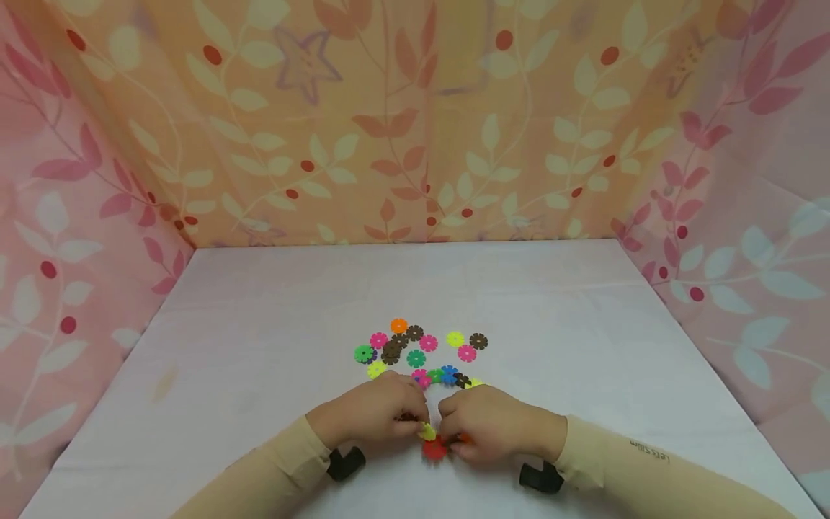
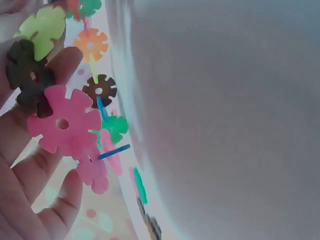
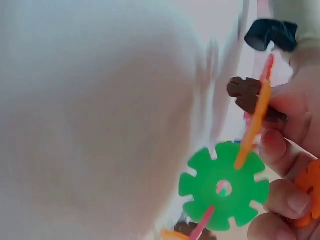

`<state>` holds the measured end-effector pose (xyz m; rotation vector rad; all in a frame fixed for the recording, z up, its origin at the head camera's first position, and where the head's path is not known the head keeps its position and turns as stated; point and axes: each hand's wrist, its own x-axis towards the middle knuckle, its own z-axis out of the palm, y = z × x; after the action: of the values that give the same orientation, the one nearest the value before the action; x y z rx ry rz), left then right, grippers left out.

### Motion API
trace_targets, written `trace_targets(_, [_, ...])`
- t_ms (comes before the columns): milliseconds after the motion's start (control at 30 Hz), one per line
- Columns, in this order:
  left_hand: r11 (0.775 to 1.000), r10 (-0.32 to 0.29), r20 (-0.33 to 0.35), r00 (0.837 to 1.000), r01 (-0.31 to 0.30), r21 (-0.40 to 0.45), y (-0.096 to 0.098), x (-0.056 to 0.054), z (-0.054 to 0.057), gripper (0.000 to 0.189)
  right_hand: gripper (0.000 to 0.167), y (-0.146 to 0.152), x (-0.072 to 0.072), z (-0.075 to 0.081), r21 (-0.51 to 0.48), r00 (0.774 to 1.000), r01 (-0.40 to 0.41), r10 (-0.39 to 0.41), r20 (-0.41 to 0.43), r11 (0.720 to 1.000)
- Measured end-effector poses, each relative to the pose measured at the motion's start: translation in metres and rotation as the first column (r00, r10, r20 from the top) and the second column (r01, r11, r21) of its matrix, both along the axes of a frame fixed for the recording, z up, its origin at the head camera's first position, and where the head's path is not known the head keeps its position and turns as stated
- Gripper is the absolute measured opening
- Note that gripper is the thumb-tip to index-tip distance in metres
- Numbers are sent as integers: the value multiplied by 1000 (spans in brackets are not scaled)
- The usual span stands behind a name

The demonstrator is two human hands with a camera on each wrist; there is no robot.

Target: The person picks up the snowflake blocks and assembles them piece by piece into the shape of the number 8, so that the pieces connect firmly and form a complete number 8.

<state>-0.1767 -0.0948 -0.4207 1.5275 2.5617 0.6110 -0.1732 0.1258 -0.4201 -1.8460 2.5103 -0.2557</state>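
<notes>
A person's left hand gripped a chain of notched discs by its yellow disc as the right hand pinched a brown disc over the white worktop, work best served by squared-up slots and gentle pressure.

On my beige right sleeve, in the lower right of the head view, I wore small dark lettering. It stood upside down in the frame and seemed to read "Let'sSlim", though its last letters were too small for me to be sure.
</notes>
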Motion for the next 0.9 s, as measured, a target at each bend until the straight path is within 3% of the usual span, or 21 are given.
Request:
trace_targets(167, [997, 27, 9, 1000, -28, 73, -3, -4, 4, 9, 14, 9, -14, 8, -27, 994, 61, -58, 97, 998])
trace_targets(300, [989, 83, 82, 993, -92, 113, -3, -5, 5, 9, 16, 17, -23, 9, -120, 986, 76, -57, 160, 990])
trace_targets(567, [968, 208, 217, 954, -233, 97, -4, -6, 11, 6, 18, 22, -36, 18, -190, 976, 109, -70, 206, 976])
trace_targets(900, [945, 259, 295, 920, -305, 121, 3, -8, 13, 13, 17, 18, -36, 23, -170, 959, 168, -121, 257, 971])
